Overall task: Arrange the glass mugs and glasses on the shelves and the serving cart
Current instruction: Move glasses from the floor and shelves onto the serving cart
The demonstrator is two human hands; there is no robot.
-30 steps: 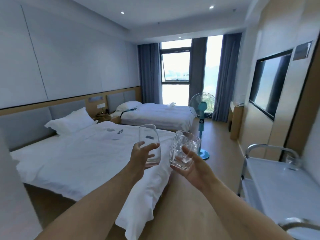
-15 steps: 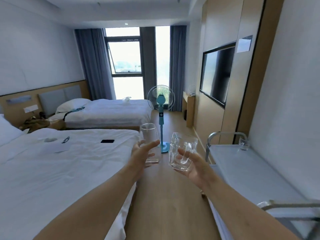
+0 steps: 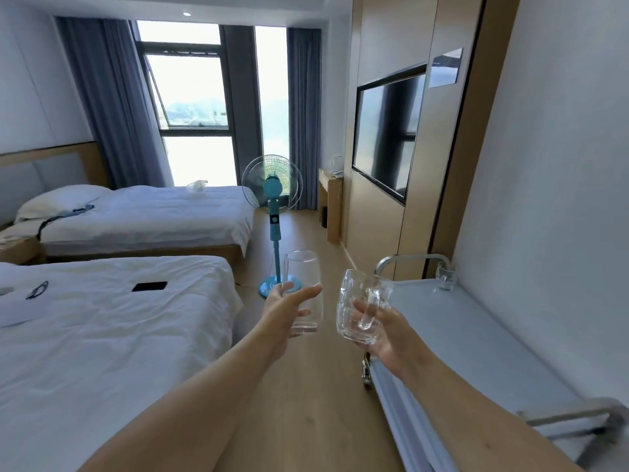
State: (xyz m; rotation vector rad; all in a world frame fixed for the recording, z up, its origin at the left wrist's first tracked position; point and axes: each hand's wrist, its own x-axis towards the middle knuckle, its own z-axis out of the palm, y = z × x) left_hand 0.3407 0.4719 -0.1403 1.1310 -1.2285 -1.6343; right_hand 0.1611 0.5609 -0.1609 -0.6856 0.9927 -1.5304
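While left hand (image 3: 284, 316) grips smooth tumbler (image 3: 303, 294), right hand (image 3: 388, 338) grips dimpled handled mug (image 3: 357, 310)

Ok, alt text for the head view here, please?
A person's left hand holds a tall clear glass and the right hand holds a dimpled glass mug, both raised beside a serving cart. A small glass stands at the cart's far corner; two white beds lie left.
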